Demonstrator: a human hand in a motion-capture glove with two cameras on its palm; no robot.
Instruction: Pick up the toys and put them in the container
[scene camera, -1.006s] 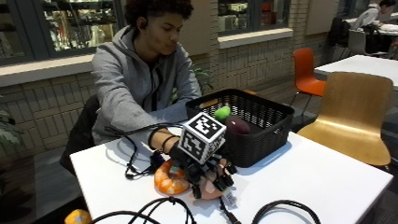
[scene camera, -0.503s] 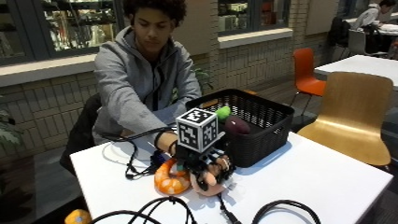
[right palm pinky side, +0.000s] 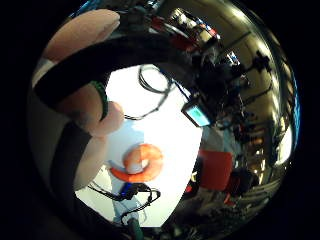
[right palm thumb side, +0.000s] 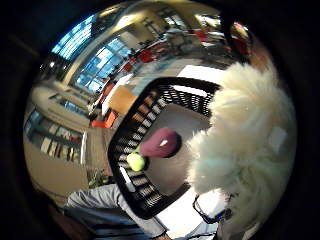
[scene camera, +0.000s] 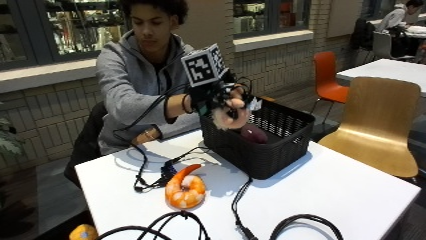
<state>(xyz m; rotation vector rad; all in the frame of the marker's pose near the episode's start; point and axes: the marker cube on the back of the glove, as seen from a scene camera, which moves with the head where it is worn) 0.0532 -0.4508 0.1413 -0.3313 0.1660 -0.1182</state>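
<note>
Hand (scene camera: 223, 102) with toy (scene camera: 229, 117) now over basket (scene camera: 266, 155)

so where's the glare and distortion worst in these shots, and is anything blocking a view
Little finger side palm view: the white table is blown out bright around the orange shrimp toy, and fingers cover one side. Thumb side palm view: the black basket bends into a curve, and a fluffy white toy blocks much of it. Outside view: evenly lit, straight lines.

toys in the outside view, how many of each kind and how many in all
Fluffy white-and-pink plush toy gripped by the gloved right hand over the black woven basket: 1
Purple eggplant toy in the basket: 1
Orange plush shrimp on the white table: 1
Total: 3
</note>
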